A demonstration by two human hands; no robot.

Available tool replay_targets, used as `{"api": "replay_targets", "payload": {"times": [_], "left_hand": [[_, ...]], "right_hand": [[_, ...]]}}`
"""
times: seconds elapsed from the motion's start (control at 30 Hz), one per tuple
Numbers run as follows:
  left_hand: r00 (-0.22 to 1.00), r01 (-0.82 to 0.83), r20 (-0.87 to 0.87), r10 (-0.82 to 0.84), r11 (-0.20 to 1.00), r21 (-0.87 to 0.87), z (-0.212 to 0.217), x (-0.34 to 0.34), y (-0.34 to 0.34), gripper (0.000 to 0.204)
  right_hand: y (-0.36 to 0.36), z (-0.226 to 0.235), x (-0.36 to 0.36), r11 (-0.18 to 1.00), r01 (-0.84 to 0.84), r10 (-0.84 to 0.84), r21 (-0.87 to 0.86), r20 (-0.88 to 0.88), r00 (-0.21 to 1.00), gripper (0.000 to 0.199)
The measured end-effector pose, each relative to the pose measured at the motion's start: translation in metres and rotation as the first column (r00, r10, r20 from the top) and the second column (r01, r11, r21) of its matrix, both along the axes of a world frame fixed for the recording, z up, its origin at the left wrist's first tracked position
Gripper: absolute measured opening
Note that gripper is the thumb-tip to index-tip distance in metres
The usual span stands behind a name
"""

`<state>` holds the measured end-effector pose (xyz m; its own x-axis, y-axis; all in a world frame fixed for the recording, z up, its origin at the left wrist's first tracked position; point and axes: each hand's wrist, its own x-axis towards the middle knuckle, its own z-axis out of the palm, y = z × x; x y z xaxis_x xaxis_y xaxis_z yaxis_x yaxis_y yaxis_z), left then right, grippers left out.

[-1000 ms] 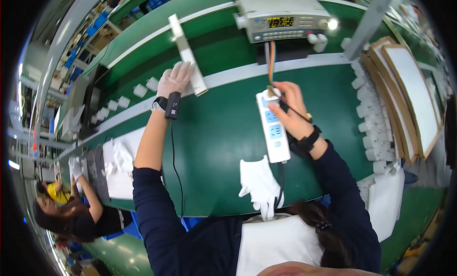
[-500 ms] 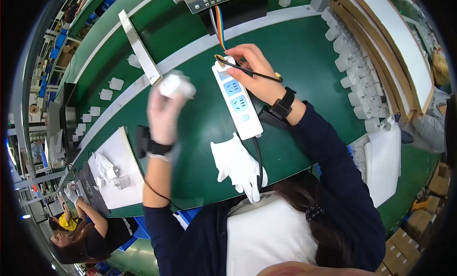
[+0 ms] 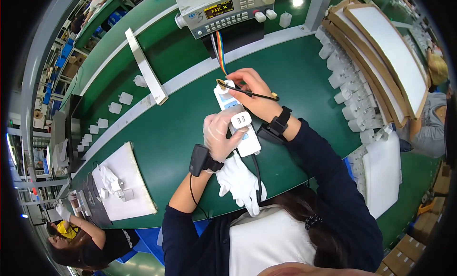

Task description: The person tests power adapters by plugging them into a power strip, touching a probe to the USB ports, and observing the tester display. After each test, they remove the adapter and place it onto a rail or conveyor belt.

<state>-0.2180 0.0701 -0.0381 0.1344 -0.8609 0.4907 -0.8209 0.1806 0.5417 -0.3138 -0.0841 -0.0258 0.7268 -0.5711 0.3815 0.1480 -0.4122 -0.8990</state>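
A white power strip [image 3: 251, 146] lies on the green bench. My left hand [image 3: 220, 135], in a thin translucent glove, is closed on a white charger [image 3: 241, 120] with two USB ports, held over the middle of the strip. My right hand [image 3: 257, 92], bare, curls around a second white charger [image 3: 225, 87] at the strip's far end; its fingertips are partly hidden. A brass-coloured connector sits at that charger, and a black cable [image 3: 252, 93] runs from there across the hand. Nearer me lies a limp white glove [image 3: 238, 180], touching the strip's black cord.
Ahead stands a grey test instrument [image 3: 223, 14] with a lit display and a ribbon cable [image 3: 220, 52]. Many chargers [image 3: 354, 95] line the right edge beside cardboard dividers [image 3: 381, 52]. On the left is a white board [image 3: 124, 180] with chargers on it. A co-worker [image 3: 90, 242] sits at lower left.
My left hand has swung right with its charger, from beside the white bar to above the power strip. The right hand stays at the strip's far end. The view has tilted, showing more of the instrument.
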Motion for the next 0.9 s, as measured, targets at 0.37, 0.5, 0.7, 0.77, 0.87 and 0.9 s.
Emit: {"api": "replay_targets", "payload": {"times": [0.37, 0.5, 0.7, 0.77, 0.87, 0.9], "left_hand": [[0.846, -0.214, -0.505, 0.170, 0.976, -0.030, 0.008, 0.026, -0.001, 0.058], [0.891, -0.203, -0.416, 0.182, 0.979, -0.008, 0.020, 0.043, -0.037, 0.058], [0.892, -0.121, -0.434, 0.130, 0.991, 0.048, -0.009, 0.046, -0.048, 0.046], [0.902, -0.123, -0.412, 0.126, 0.992, 0.034, -0.006, 0.042, -0.052, 0.044], [0.933, -0.101, -0.353, 0.068, 0.992, -0.077, -0.011, 0.047, -0.050, 0.043], [0.928, -0.104, -0.365, 0.072, 0.992, -0.070, -0.014, 0.045, -0.047, 0.043]], "right_hand": [[-0.001, 0.035, 0.006, 0.970, 0.070, -0.076, -0.233, -0.017, 0.997, 0.030], [-0.010, 0.036, 0.019, 0.894, 0.037, -0.062, -0.447, -0.041, 0.997, 0.025], [-0.012, 0.028, 0.024, 0.837, 0.044, -0.013, -0.545, 0.061, 0.998, 0.016], [-0.014, 0.034, 0.020, 0.883, 0.057, 0.010, -0.465, 0.140, 0.990, 0.015], [-0.018, 0.088, 0.029, 0.986, -0.037, 0.131, -0.166, 0.603, 0.787, 0.011], [-0.019, 0.105, 0.025, 0.986, -0.041, 0.129, -0.159, 0.593, 0.795, 0.011]]}}
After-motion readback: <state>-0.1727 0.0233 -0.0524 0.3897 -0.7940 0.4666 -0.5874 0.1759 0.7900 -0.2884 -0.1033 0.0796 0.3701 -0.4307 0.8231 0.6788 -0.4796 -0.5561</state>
